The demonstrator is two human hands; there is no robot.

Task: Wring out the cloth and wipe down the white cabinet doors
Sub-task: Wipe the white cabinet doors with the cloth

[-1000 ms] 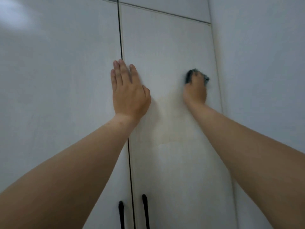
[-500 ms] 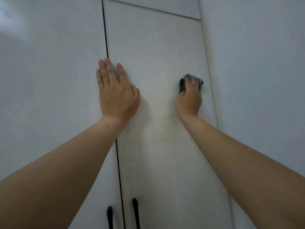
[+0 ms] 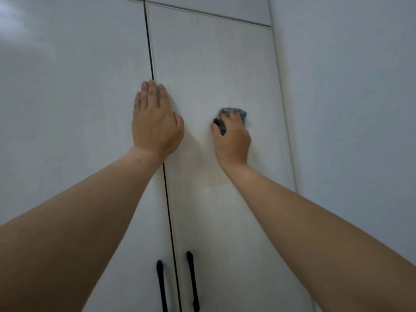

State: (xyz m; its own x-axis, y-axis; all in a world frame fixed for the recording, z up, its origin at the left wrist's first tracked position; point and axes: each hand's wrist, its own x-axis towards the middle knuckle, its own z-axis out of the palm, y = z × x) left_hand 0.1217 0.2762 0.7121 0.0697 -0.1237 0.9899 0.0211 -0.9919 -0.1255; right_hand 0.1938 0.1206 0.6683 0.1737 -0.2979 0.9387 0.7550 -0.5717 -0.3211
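Dark grey cloth (image 3: 233,114) was bunched under the right hand (image 3: 231,137), whose fingers curled over it and pressed it flat against the white right cabinet door (image 3: 216,64); only its upper edge and a fold beside the thumb showed. The left hand (image 3: 155,122) lay released, fingers straight and together, palm braced across the seam (image 3: 148,41) between that door and the left cabinet door (image 3: 72,97). By the look of it, wringing was over and the wiping step was in hand, on the upper part of the right door. A faint yellowish mark (image 3: 216,183) lay below the right hand, beside its wrist. The next move probably called for steady pressure and a stroke down through that mark, then out toward the door's edge beyond the knuckles. Two black handles (image 3: 191,280) hung far below both wrists.
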